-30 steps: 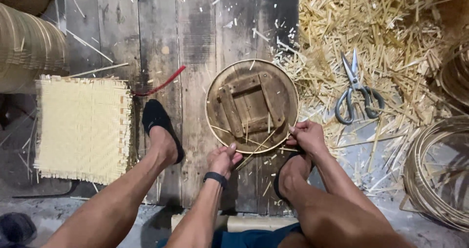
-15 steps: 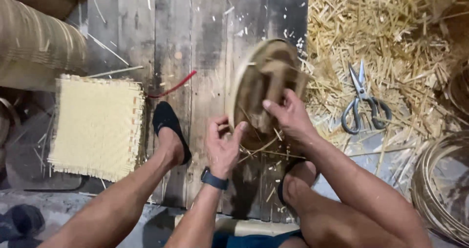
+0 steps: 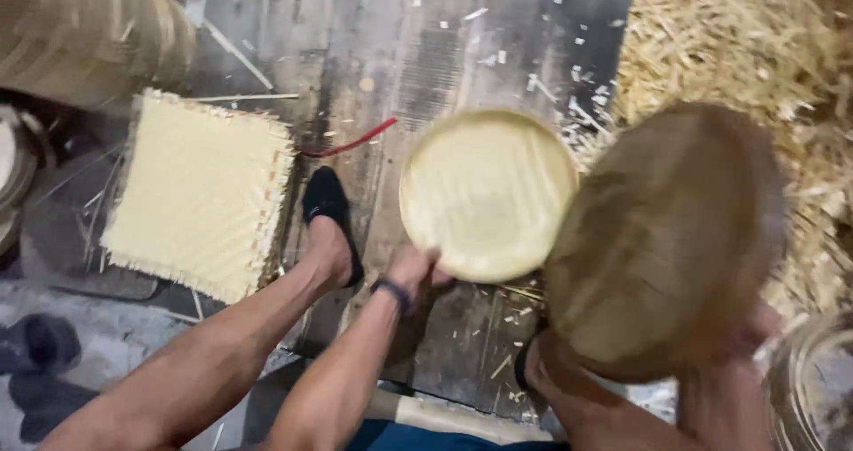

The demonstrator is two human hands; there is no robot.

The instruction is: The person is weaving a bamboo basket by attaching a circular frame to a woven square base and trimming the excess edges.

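Pale woven round bamboo tray (image 3: 487, 193) lies flat on the floor, left hand (image 3: 418, 271) gripping its near rim; right hand (image 3: 755, 331) lifts the blurred brown round mould (image 3: 662, 238) to its right.

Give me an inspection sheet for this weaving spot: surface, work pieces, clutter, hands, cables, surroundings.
Surface: dark wooden floorboards, scattered with pale chips.
Job's things: pale round woven tray; brown round wooden mould, blurred.
Clutter: square woven mat; red strip; straw offcuts.
Grippers: left hand grips the tray's near rim; right hand holds the mould, mostly hidden.
Cables: nothing seen.
Surroundings: stacked woven pieces upper left; coiled cane lower right; black shoe on the person's foot.
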